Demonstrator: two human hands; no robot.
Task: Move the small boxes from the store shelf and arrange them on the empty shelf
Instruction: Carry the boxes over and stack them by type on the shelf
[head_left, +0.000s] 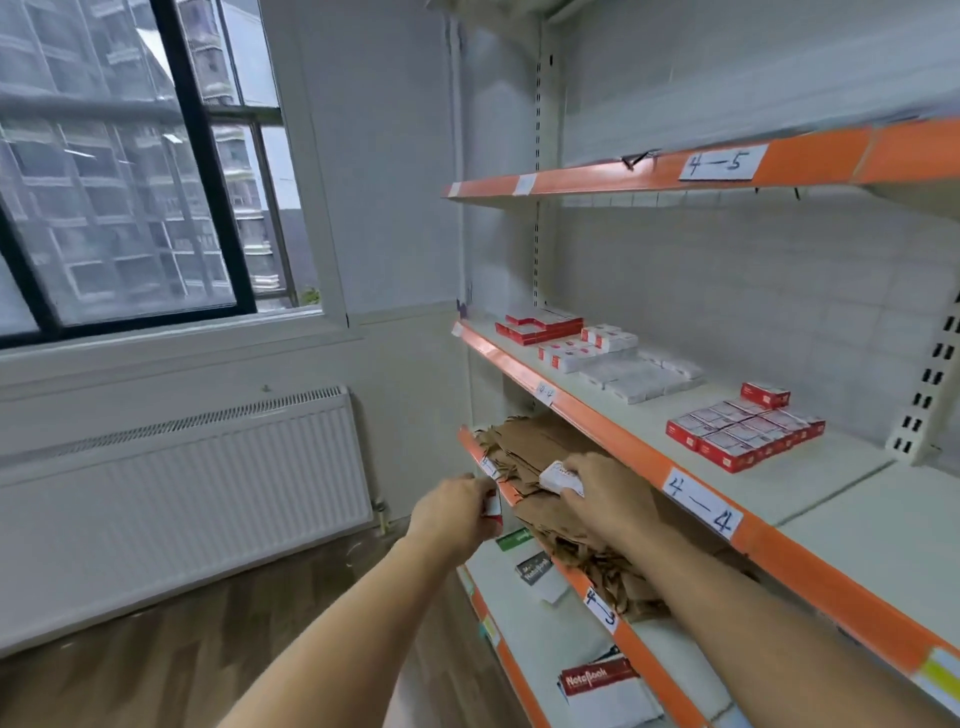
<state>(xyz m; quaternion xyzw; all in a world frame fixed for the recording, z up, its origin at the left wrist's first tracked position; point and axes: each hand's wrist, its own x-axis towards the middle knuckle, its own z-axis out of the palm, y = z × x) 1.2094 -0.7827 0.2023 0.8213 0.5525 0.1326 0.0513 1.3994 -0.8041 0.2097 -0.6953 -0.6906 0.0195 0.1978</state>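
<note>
By the 4-3 shelf, the left hand and right hand each gripped a half-hidden small box, print blurry.

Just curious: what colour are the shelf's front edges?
Orange, on each shelf edge; clearest in the head view.

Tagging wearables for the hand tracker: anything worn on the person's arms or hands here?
Nothing visible. Both forearms are bare as far as the frame edge, with no sleeves showing. The left hand and right hand carry no gloves, watch, rings or markings that can be made out.
</note>
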